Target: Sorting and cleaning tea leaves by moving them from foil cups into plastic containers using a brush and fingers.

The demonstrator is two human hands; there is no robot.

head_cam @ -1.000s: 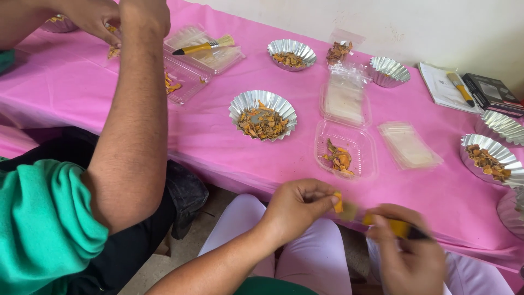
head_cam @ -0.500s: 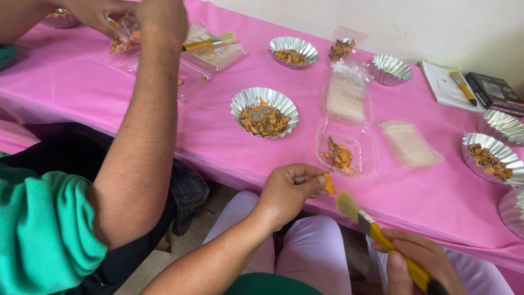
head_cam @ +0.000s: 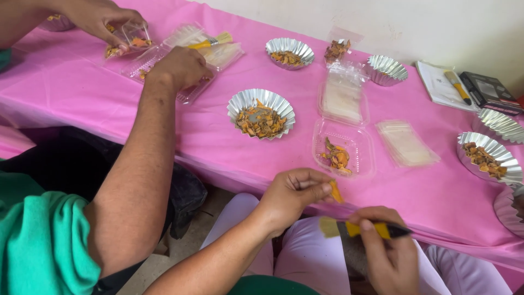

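Left hand [head_cam: 292, 198], lower centre: grip pinched on a small orange piece [head_cam: 336, 192] between thumb and fingertips, just below the near edge of the pink worktop [head_cam: 207, 136]. Right hand [head_cam: 390, 246], lower right: grip clenched on a yellow-handled brush [head_cam: 357, 229], lying roughly level, pale bristles pointing left, just under the piece; touching or not, hard to tell through motion blur.

Packaging:
- Clear square plastic tray [head_cam: 343, 155], centre right, a few orange pieces inside.
- Second clear tray [head_cam: 343, 98] just above it, holding something flat and whitish.
- Stack of flat clear bags [head_cam: 406, 143] right of the trays.
- Small clear bag of brown-orange bits [head_cam: 338, 50], upper centre.
- Pleated foil cup [head_cam: 261, 113], centre, full of orange-brown pieces; another filled cup [head_cam: 290, 53] above it; empty cup [head_cam: 386, 70] upper right; filled cup [head_cam: 487, 158] at right edge.
- White booklet with a yellow pen [head_cam: 445, 84] and a dark box [head_cam: 488, 90], far upper right; print too small to make out.

Co-worker's arm [head_cam: 136, 180] in green sleeve, left side, hand on clear packets, upper left, beside a second brush [head_cam: 210, 42]. Foil cups at right edge cut off by frame.
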